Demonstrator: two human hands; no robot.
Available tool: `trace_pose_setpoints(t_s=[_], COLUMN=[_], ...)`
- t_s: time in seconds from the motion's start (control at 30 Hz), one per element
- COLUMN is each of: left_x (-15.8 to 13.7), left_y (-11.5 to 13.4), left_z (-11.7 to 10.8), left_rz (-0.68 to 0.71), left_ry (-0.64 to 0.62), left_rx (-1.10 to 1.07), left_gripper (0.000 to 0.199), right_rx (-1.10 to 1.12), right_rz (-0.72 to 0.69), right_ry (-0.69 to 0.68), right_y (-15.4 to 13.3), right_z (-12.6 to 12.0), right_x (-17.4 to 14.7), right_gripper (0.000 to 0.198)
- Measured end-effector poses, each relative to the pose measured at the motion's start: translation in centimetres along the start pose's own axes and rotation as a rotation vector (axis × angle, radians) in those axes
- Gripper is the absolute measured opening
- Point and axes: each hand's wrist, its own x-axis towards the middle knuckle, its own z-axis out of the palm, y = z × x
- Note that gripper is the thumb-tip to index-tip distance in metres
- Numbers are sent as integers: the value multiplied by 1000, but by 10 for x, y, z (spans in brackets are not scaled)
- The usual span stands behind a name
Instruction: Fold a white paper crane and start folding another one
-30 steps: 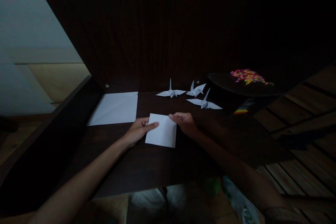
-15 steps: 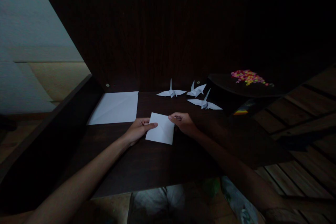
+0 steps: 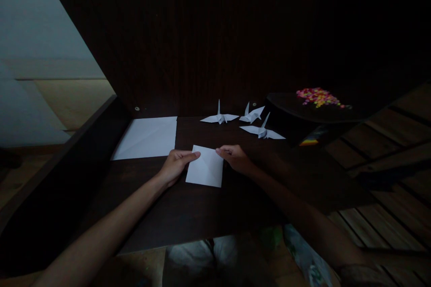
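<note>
A small white square of paper point(image 3: 204, 169) with a faint crease is held between my two hands over the dark table. My left hand point(image 3: 177, 163) pinches its upper left side, thumb on top and fingers behind. At the upper right corner my right hand point(image 3: 235, 157) grips it the same way, its other fingers curled and partly hidden. Beyond the hands stand three white paper cranes: one crane point(image 3: 220, 119) at left, a second crane point(image 3: 251, 115) near the back panel, and a third crane point(image 3: 262, 132) closer to my right hand.
A larger white sheet point(image 3: 148, 136) with a diagonal crease lies at the left of the table point(image 3: 151, 215). Small colourful pieces point(image 3: 319, 97) are heaped on a raised dark shelf at right. A dark side panel point(image 3: 67, 175) bounds the left, a tall panel point(image 3: 188, 36) the back.
My left thumb has shifted up along the paper's left side toward its top corner. The paper has tilted slightly; my right hand has stayed at its corner.
</note>
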Motion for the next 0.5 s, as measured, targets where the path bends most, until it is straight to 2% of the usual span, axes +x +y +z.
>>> trace_pose_setpoints(t_s=[0.33,0.5], left_x=[2,0], left_y=[0,0], left_z=[1,0], left_rz=[66,125], left_ry=[50,26], left_rx=[12,44], left_gripper=[39,36], right_rx=[-43,-63], right_rz=[-65,-85], right_ry=[-1,-11], right_y=[-1,-1], right_z=[-2,-2], right_x=[-2,-2], right_gripper=[41,46])
